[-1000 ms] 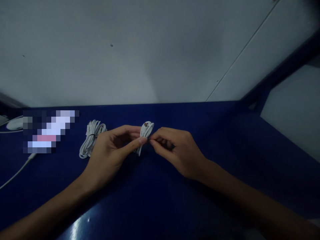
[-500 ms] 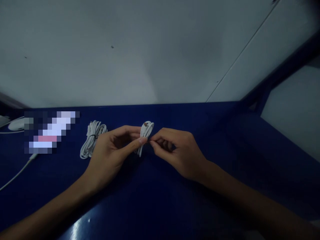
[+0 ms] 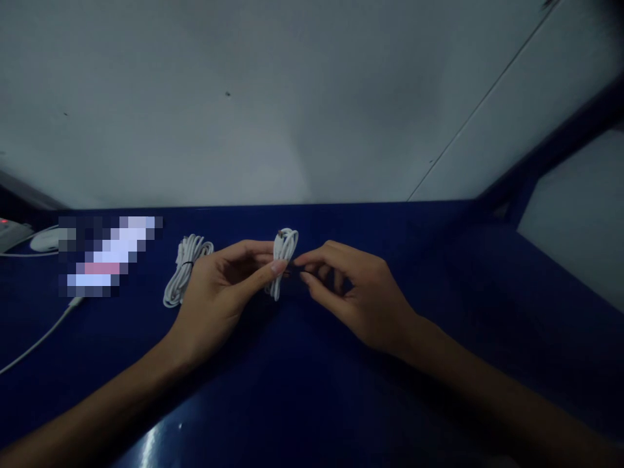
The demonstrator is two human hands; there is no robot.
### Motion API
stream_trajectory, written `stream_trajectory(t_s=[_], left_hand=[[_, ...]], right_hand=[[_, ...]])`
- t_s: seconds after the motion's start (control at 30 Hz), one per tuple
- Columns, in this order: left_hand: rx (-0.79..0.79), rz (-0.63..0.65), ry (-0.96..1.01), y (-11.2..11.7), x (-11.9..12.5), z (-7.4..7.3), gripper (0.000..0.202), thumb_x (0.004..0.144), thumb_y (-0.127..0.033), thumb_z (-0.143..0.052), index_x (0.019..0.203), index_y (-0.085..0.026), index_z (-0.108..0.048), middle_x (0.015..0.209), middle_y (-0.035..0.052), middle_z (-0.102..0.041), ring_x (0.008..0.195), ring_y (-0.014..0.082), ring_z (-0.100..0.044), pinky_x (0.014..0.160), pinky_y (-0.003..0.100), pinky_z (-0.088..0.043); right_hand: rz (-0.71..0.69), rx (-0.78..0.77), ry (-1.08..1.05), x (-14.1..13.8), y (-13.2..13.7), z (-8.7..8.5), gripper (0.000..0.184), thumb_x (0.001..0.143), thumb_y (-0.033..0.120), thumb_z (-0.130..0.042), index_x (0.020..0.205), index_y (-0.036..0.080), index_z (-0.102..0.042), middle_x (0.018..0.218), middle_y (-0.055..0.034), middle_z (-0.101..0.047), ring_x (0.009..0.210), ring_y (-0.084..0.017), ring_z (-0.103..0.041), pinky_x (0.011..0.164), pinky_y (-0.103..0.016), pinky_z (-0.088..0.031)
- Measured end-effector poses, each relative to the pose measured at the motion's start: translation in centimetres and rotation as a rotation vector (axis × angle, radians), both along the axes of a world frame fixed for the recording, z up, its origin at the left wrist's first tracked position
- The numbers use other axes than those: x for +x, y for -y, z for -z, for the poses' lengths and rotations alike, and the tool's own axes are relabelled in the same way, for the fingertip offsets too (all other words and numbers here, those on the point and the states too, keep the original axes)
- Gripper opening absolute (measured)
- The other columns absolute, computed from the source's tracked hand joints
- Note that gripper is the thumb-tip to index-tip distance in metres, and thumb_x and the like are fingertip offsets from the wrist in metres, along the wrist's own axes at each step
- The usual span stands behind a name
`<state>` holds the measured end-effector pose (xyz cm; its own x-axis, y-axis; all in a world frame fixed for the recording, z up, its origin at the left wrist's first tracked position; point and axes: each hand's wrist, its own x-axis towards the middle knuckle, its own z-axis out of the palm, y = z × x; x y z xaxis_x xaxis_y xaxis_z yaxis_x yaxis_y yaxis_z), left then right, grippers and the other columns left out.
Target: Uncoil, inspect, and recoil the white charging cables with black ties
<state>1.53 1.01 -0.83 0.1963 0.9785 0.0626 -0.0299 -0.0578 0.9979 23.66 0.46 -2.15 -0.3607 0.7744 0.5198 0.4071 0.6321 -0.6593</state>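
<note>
My left hand (image 3: 221, 292) pinches a small coiled white cable (image 3: 281, 260) between thumb and fingers, holding it upright just above the dark blue table (image 3: 312, 364). My right hand (image 3: 355, 292) is beside it on the right, its fingertips pinched together at the middle of the coil on something thin and dark that I cannot make out. A second coiled white cable (image 3: 184, 276), bound with a dark tie, lies on the table just left of my left hand.
A blurred-out object (image 3: 104, 257) lies at the left with a white cord (image 3: 39, 338) trailing toward me. A white mouse-like item (image 3: 43, 239) sits at the far left edge. A pale wall rises behind the table; a blue frame post (image 3: 546, 156) stands at the right.
The view has shifted slightly. My right hand's fingers have moved a little at the middle of the coil; the left hand keeps its hold.
</note>
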Motion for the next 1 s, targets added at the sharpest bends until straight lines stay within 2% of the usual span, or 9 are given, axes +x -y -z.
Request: stream_trajectory(t_s=[0.1, 0.17, 0.3, 0.53, 0.67, 1.0], left_hand=[[0.005, -0.049, 0.003, 0.08, 0.07, 0.04, 0.019, 0.088, -0.027, -0.093, 0.107, -0.027, -0.088, 0.096, 0.0012, -0.085, 0.091, 0.0159, -0.079, 0.083, 0.022, -0.06], [-0.004, -0.057, 0.005, 0.12, 0.16, 0.05, 0.019, 0.088, -0.027, -0.094, 0.105, -0.026, -0.088, 0.096, 0.0017, -0.085, 0.09, 0.0164, -0.079, 0.083, 0.023, -0.06], [-0.005, -0.002, -0.009, 0.22, 0.31, -0.04, 0.022, 0.087, -0.025, -0.093, 0.108, -0.025, -0.088, 0.104, 0.004, -0.087, 0.097, 0.0199, -0.08, 0.09, 0.027, -0.062], [0.017, -0.018, -0.025, 0.36, 0.31, -0.21, 0.023, 0.088, -0.022, -0.091, 0.11, -0.025, -0.088, 0.106, 0.0049, -0.087, 0.097, 0.0231, -0.081, 0.095, 0.034, -0.063], [0.028, -0.025, -0.049, 0.35, 0.33, -0.16, 0.023, 0.088, -0.023, -0.091, 0.111, -0.024, -0.088, 0.105, 0.0058, -0.087, 0.096, 0.0232, -0.081, 0.094, 0.034, -0.063], [-0.034, -0.042, 0.024, 0.4, 0.35, -0.03, 0.023, 0.085, -0.024, -0.095, 0.104, -0.022, -0.084, 0.1, 0.0037, -0.086, 0.093, 0.0202, -0.08, 0.089, 0.028, -0.062]], right_hand=[[0.02, 0.029, -0.012, -0.1, 0.33, -0.07, 0.038, 0.09, 0.0, -0.068, 0.122, 0.019, -0.072, 0.109, -0.0042, -0.068, 0.078, -0.013, -0.064, 0.059, -0.026, -0.052], [0.052, 0.067, -0.015, -0.19, 0.47, -0.23, 0.034, 0.089, 0.002, -0.069, 0.117, 0.02, -0.073, 0.11, -0.0052, -0.065, 0.081, -0.015, -0.063, 0.059, -0.027, -0.052], [0.063, 0.087, 0.011, -0.39, 0.44, -0.48, 0.02, 0.093, 0.012, -0.078, 0.109, 0.022, -0.072, 0.099, -0.002, -0.064, 0.078, -0.015, -0.061, 0.063, -0.028, -0.053], [0.036, 0.099, 0.055, -0.42, 0.34, -0.11, 0.011, 0.1, 0.013, -0.076, 0.106, 0.022, -0.072, 0.1, -0.0031, -0.065, 0.084, -0.016, -0.066, 0.067, -0.029, -0.056], [0.018, 0.127, 0.056, -0.36, 0.37, -0.18, 0.013, 0.102, 0.009, -0.073, 0.106, 0.021, -0.074, 0.1, -0.0033, -0.065, 0.086, -0.016, -0.065, 0.072, -0.031, -0.058], [0.062, 0.187, 0.051, -0.67, 0.36, -0.2, 0.011, 0.101, 0.008, -0.073, 0.1, 0.019, -0.074, 0.093, -0.003, -0.066, 0.082, -0.015, -0.065, 0.069, -0.029, -0.055]])
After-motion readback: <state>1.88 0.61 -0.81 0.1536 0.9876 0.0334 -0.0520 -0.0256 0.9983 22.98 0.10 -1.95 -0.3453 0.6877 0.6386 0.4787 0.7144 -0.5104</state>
